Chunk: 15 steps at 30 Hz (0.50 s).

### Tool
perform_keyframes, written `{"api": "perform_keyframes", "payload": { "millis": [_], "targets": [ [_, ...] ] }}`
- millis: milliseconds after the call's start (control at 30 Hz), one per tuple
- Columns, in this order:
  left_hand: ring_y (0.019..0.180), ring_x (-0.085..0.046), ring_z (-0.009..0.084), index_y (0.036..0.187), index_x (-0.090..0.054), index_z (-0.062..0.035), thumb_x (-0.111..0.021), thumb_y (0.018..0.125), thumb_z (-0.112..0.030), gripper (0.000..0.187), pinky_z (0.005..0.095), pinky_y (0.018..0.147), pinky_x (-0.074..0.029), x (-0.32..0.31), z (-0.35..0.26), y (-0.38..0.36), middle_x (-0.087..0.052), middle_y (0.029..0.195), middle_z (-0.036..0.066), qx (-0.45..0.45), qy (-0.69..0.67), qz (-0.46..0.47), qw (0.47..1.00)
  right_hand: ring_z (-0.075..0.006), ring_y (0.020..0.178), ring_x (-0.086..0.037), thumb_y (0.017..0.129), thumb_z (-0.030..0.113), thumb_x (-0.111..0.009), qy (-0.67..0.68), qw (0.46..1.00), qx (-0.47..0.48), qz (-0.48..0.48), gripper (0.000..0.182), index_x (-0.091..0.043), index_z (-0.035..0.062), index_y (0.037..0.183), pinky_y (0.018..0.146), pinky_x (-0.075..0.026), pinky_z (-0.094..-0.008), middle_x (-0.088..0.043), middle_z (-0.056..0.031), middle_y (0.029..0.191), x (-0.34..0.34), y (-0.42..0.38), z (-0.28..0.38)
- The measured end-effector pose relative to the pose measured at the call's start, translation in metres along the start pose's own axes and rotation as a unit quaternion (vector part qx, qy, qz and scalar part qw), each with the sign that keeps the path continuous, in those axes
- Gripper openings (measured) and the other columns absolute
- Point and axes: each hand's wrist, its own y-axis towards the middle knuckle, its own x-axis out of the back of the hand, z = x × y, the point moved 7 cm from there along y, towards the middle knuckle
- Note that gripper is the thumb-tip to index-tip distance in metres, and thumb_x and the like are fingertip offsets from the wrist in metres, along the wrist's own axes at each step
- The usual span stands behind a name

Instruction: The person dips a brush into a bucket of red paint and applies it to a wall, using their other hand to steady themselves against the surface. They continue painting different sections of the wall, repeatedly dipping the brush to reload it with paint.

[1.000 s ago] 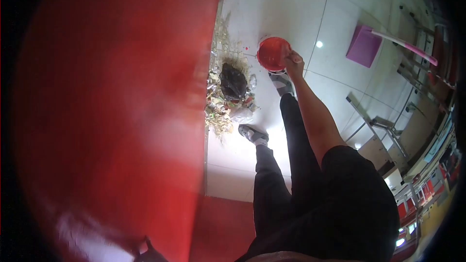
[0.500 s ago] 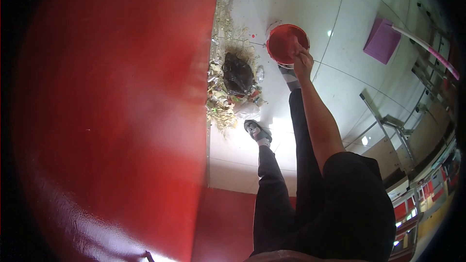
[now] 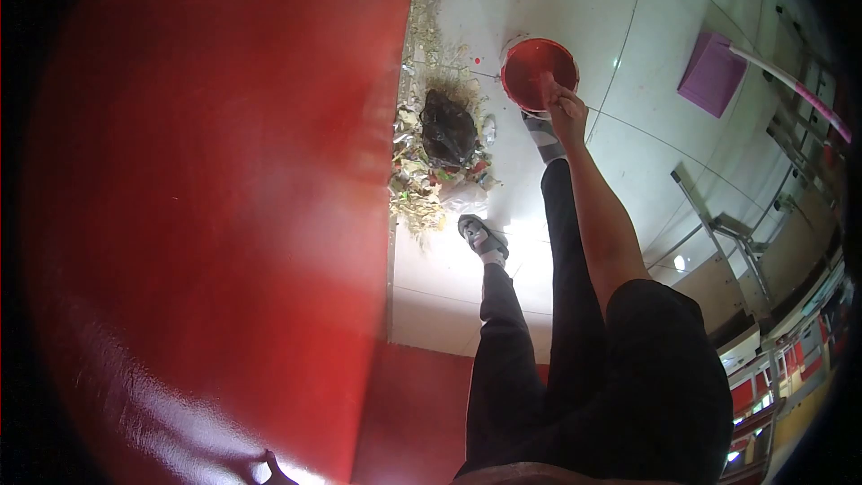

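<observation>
One red bucket (image 3: 537, 72), rt hand (image 3: 566, 108) at its rim

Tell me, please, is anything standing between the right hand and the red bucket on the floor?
Nothing visible does. The right hand is already at the near rim of the red bucket, its fingers reaching over the edge. The rubbish pile lies to one side by the red wall, clear of the arm.
</observation>
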Motion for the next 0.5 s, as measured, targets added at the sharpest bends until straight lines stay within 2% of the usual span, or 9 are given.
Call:
{"api": "perform_keyframes", "payload": {
  "millis": [67,100,167,300,367,400,467,500],
  "targets": [
    [0.118,-0.033,0.0408,0.136,-0.032,0.0115,-0.079,0.067,-0.064,0.113,0.0522,0.097,-0.031,0.002,-0.001,-0.001,-0.034,0.137,0.026,-0.005,-0.005,-0.009,1.0,-0.029,0.09,-0.073,0.084,0.007,-0.069,0.032,0.998,0.006,-0.058,0.017,-0.074,0.0027,0.099,0.081,-0.055,-0.0324,-0.075,-0.0131,0.105,0.012,0.004,0.017],
    [0.117,-0.034,0.0402,0.136,-0.033,0.0113,-0.079,0.067,-0.063,0.112,0.0516,0.097,-0.032,0.004,-0.002,-0.001,-0.036,0.136,0.026,-0.007,-0.006,-0.012,1.0,-0.029,0.09,-0.073,0.084,0.007,-0.069,0.032,0.998,0.006,-0.057,0.017,-0.074,0.0027,0.099,0.081,-0.055,-0.0324,-0.075,-0.0131,0.105,0.012,0.005,0.014],
    [0.116,-0.037,0.0391,0.135,-0.035,0.011,-0.08,0.068,-0.062,0.109,0.0502,0.096,-0.034,0.006,-0.002,-0.004,-0.039,0.135,0.025,-0.011,-0.01,-0.019,1.0,-0.0314,0.09,-0.073,0.083,0.008,-0.069,-0.019,0.993,-0.112,0.019,0.014,-0.074,0.0033,0.095,0.079,-0.055,-0.033,-0.075,-0.0141,0.103,0.005,0.008,-0.008],
    [0.113,-0.043,0.0368,0.133,-0.04,0.0104,-0.081,0.069,-0.059,0.103,0.0476,0.095,-0.038,0.008,-0.006,-0.007,-0.045,0.133,0.024,-0.02,-0.021,-0.033,0.999,-0.0334,0.09,-0.072,0.084,0.009,-0.069,0.044,0.994,-0.089,-0.05,0.011,-0.074,0.0037,0.093,0.077,-0.055,-0.0337,-0.074,-0.0158,0.101,0.02,0.011,0.012],
    [0.112,-0.046,0.0357,0.133,-0.043,0.0101,-0.081,0.07,-0.057,0.1,0.0462,0.095,-0.04,0.006,-0.012,-0.008,-0.047,0.131,0.023,-0.027,-0.029,-0.038,0.998,-0.0147,0.077,-0.068,0.082,-0.002,-0.062,-0.032,0.992,0.12,-0.024,0.006,-0.064,-0.0031,0.076,0.072,-0.053,-0.0271,-0.069,-0.0059,0.08,0.017,0.013,0.014],
    [0.111,-0.048,0.0351,0.132,-0.044,0.0099,-0.082,0.071,-0.057,0.098,0.0456,0.094,-0.04,0.005,-0.015,-0.008,-0.049,0.131,0.023,-0.03,-0.033,-0.041,0.998,-0.0147,0.077,-0.068,0.082,-0.002,-0.062,-0.034,0.992,0.12,-0.025,0.006,-0.064,-0.0031,0.076,0.072,-0.053,-0.0271,-0.069,-0.0059,0.08,0.019,0.015,0.008],
    [0.11,-0.051,0.0339,0.131,-0.046,0.0096,-0.082,0.071,-0.055,0.095,0.0442,0.094,-0.042,0.008,-0.016,-0.008,-0.052,0.129,0.022,-0.034,-0.037,-0.051,0.997,-0.0145,0.086,-0.067,0.084,-0.001,-0.065,0.092,0.995,-0.028,0.001,0.003,-0.062,0.0007,0.083,0.081,-0.055,-0.0305,-0.067,-0.0035,0.089,0.012,0.017,-0.02],
    [0.109,-0.052,0.0334,0.131,-0.048,0.0094,-0.082,0.072,-0.054,0.094,0.0436,0.093,-0.043,0.011,-0.016,-0.008,-0.053,0.129,0.022,-0.036,-0.037,-0.057,0.997,-0.0145,0.086,-0.067,0.084,-0.001,-0.065,0.094,0.995,-0.028,0.001,0.003,-0.062,0.0007,0.083,0.081,-0.055,-0.0305,-0.067,-0.0035,0.089,0.014,0.017,-0.013]
  ]
}}
